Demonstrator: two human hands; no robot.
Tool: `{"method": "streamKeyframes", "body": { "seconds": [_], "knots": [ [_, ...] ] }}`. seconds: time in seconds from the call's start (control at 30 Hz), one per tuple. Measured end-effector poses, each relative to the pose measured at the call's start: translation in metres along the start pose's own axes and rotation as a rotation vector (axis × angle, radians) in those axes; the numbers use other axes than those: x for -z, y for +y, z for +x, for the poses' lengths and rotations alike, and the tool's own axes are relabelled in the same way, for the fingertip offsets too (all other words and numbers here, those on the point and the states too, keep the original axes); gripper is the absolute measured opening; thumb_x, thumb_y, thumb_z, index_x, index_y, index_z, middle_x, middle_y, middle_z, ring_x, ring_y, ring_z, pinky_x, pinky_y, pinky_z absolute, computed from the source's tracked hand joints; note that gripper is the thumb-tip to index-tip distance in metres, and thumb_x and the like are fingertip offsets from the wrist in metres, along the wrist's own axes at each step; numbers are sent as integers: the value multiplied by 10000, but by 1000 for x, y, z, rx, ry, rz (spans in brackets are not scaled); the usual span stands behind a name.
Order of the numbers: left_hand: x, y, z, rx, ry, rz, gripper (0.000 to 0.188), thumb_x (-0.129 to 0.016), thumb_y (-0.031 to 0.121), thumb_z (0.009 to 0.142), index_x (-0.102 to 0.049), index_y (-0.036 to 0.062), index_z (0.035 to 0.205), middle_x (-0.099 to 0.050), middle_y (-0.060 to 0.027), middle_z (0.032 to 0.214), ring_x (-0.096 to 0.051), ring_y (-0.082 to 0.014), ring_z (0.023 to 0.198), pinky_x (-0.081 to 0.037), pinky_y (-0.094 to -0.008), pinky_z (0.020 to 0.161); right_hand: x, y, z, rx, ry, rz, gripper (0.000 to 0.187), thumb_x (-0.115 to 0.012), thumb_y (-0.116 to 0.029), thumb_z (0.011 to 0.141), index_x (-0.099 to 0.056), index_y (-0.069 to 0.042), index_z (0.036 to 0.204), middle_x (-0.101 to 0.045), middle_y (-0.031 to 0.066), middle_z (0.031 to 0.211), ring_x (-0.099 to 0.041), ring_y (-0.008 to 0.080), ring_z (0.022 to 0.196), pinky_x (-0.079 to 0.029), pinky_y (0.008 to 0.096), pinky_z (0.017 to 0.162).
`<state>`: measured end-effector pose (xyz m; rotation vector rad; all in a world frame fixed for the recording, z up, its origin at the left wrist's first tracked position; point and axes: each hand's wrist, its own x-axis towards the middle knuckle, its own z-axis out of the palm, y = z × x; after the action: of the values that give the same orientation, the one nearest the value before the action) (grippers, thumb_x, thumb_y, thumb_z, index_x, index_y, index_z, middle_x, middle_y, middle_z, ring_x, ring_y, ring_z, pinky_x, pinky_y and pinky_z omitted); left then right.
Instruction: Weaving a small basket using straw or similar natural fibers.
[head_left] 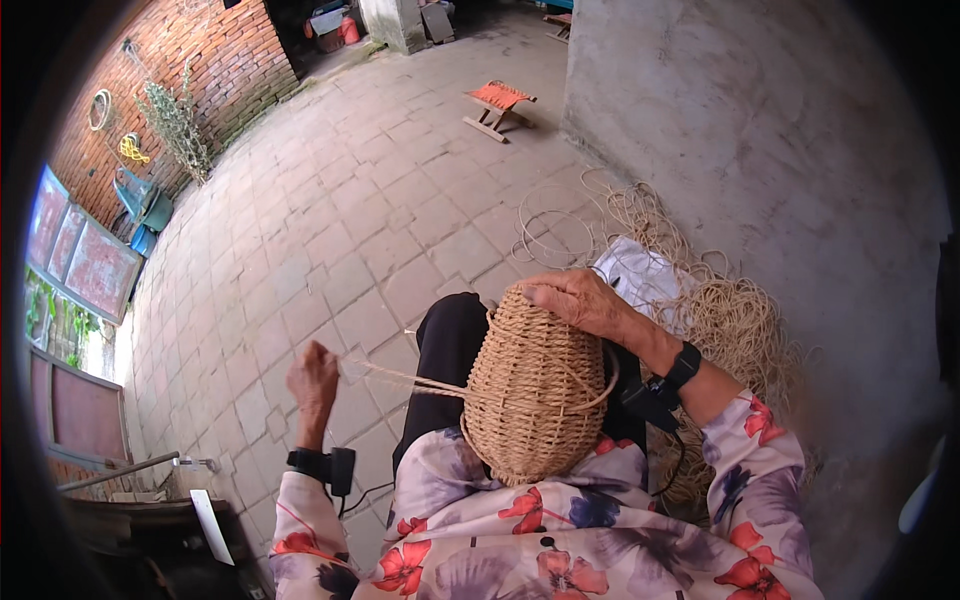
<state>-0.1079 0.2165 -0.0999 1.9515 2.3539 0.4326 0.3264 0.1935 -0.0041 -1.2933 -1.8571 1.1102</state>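
Observation:
A tan woven basket (535, 390) rests on my lap, its narrower end pointing away from me. My right hand (583, 302) grips that far end, the fingers curled over the edge. Out to the left, my left hand (314, 376) is closed in a fist around twisted cord (415, 382). The cord runs taut from the basket's left side to that fist. A loop of the same cord (608, 385) curves along the basket's right side.
A big tangle of tan cord (735, 320) lies at my right by the grey wall (760, 140), with a white sheet or bag (640, 275) in it. A folding stool with an orange seat (500, 96) stands ahead on the paved floor (330, 220). Dark furniture (150, 540) is at lower left.

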Motion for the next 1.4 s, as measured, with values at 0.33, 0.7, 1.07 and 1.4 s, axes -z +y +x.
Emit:
{"method": "streamKeyframes", "body": {
  "seconds": [0.33,0.7,1.07,1.4],
  "knots": [
    [50,140,-85,-870,-306,-774,194,-662,-45,788,-668,22,970,-676,-117,915,-674,-212,765,-535,-318,655,-6,5,2,-7,15,21,429,-553,-381,926,-675,-16,1116,-707,134,1008,-659,212,944,-491,306,854],
    [1,-37,10,-130,20,-140,64,-636,74,777,-631,27,819,-662,-168,796,-656,-310,708,-507,-428,629,-5,1,-1,9,53,-3,445,-529,-401,935,-686,-18,1099,-706,139,1004,-657,221,942,-491,316,840],
    [63,137,-79,-721,-512,-863,126,-656,20,849,-681,-5,970,-687,-110,873,-677,-171,754,-530,-284,668,-4,1,-2,9,35,27,434,-552,-376,936,-675,4,1104,-707,127,1011,-652,194,947,-488,310,854],
    [-19,-44,2,-349,17,-206,119,-624,58,798,-510,24,793,-555,-202,727,-559,-408,692,-425,-485,605,-5,4,-1,14,52,60,431,-553,-374,925,-684,-6,1108,-703,149,1024,-657,231,956,-490,316,855]
  ]
}}
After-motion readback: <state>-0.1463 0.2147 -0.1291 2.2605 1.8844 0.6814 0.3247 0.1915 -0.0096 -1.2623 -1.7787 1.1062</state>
